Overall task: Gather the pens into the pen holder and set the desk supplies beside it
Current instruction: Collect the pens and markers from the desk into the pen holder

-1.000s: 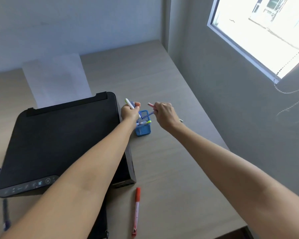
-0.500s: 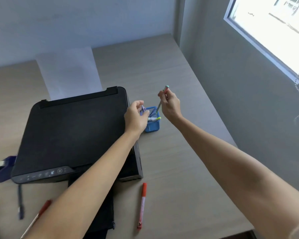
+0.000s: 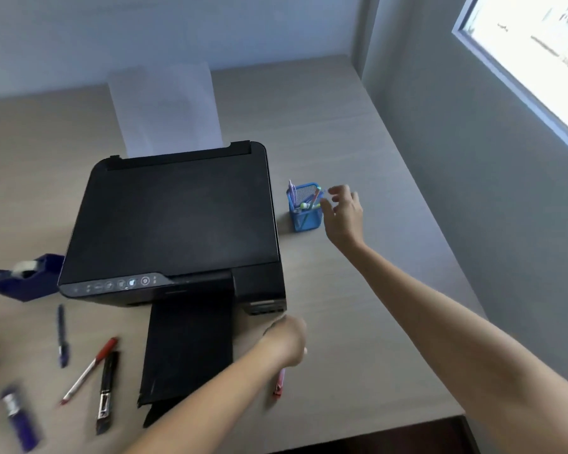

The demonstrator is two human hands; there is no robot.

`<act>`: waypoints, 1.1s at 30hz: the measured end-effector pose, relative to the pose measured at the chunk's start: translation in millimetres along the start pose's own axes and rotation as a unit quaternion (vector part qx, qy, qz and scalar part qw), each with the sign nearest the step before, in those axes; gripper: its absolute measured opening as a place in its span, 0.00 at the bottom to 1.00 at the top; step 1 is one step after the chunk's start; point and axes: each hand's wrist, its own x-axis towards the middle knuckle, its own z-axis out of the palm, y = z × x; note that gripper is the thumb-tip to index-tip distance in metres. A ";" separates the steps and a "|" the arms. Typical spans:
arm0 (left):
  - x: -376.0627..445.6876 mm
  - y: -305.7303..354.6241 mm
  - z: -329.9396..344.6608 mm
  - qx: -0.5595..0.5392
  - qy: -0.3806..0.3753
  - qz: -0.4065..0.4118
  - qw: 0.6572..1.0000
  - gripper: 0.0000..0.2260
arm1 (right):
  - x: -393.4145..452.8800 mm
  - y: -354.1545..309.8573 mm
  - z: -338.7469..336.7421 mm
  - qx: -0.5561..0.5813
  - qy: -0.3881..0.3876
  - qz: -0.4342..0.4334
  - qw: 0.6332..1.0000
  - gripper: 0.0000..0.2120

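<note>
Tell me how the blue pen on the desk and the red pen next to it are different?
The blue pen is dark blue all over; the red pen has a red cap and a pale barrel. The blue pen lies nearly straight up and down in the picture; the red pen lies slanted. Both lie loose on the desk, outside the pen holder.

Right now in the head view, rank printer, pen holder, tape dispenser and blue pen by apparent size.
1. printer
2. tape dispenser, nearer the camera and blurred
3. pen holder, close to the dispenser; unsure
4. blue pen

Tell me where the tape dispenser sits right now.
In the head view the tape dispenser sits at the desk's far left, beside the printer at its front-left corner, above the loose pens.
</note>
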 end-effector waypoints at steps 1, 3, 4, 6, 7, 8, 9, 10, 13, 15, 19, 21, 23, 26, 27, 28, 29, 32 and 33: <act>-0.3 -4.6 6.6 -0.033 0.001 -0.014 0.999 0.14 | -18.3 6.3 -0.5 -0.005 0.006 0.005 1.000 0.08; -7.4 -21.1 19.2 -0.132 0.032 -0.039 0.990 0.15 | -63.0 23.3 4.0 -0.027 -0.017 0.026 0.999 0.04; -13.2 -31.0 23.7 -0.180 0.054 -0.042 0.981 0.14 | -86.4 34.5 7.3 -0.037 -0.037 0.041 0.998 0.05; -25.9 -52.9 32.3 -0.262 0.090 -0.041 0.960 0.11 | -131.2 51.0 12.8 -0.061 -0.090 0.081 0.991 0.09; -34.2 -66.3 36.9 -0.298 0.108 -0.041 0.947 0.09 | -150.9 57.0 17.7 -0.079 -0.124 0.102 0.984 0.13; -43.0 -80.8 41.5 -0.330 0.130 -0.042 0.934 0.08 | -166.5 64.3 24.6 -0.104 -0.157 0.118 0.975 0.16; -51.8 -97.1 46.8 -0.349 0.157 -0.047 0.922 0.08 | -179.3 66.9 32.9 -0.137 -0.188 0.132 0.964 0.19; -60.4 -113.6 52.6 -0.360 0.186 -0.058 0.912 0.07 | -189.7 67.3 41.8 -0.175 -0.213 0.143 0.951 0.20; -77.6 -165.2 75.0 -0.369 0.257 -0.121 0.885 0.06 | -207.2 59.8 62.4 -0.270 -0.271 0.139 0.914 0.18; -84.6 -201.6 96.1 -0.368 0.287 -0.180 0.866 0.06 | -214.2 50.2 73.9 -0.319 -0.276 0.120 0.899 0.08; -90.7 -265.9 137.5 -0.364 0.311 -0.323 0.817 0.08 | -228.4 39.6 95.3 -0.294 -0.262 0.120 0.911 0.08; -89.7 -284.7 154.2 -0.345 0.274 -0.360 0.822 0.16 | -235.0 37.8 101.3 -0.261 -0.263 0.109 0.923 0.11; -86.3 -293.8 167.2 -0.328 0.243 -0.371 0.834 0.23 | -243.6 30.7 100.4 -0.252 -0.268 0.076 0.927 0.10; -80.7 -302.3 177.3 -0.315 0.239 -0.368 0.841 0.24 | -252.3 12.3 96.6 -0.225 -0.253 0.017 0.941 0.05; -80.5 -304.3 177.0 -0.309 0.232 -0.362 0.848 0.22 | -253.8 5.0 93.9 -0.214 -0.245 -0.004 0.946 0.07; -81.0 -306.3 176.0 -0.308 0.216 -0.353 0.857 0.19 | -254.1 -1.2 90.4 -0.204 -0.238 -0.030 0.949 0.08; -82.5 -306.9 173.4 -0.311 0.199 -0.338 0.866 0.17 | -252.8 -7.8 84.6 -0.197 -0.230 -0.057 0.951 0.08; -101.3 -303.7 154.8 -0.348 0.217 -0.278 0.868 0.14 | -244.0 -26.3 61.0 -0.147 -0.188 -0.140 0.961 0.15; -110.7 -303.3 142.8 -0.358 0.250 -0.248 0.865 0.12 | -239.0 -32.5 51.6 -0.119 -0.155 -0.150 0.969 0.16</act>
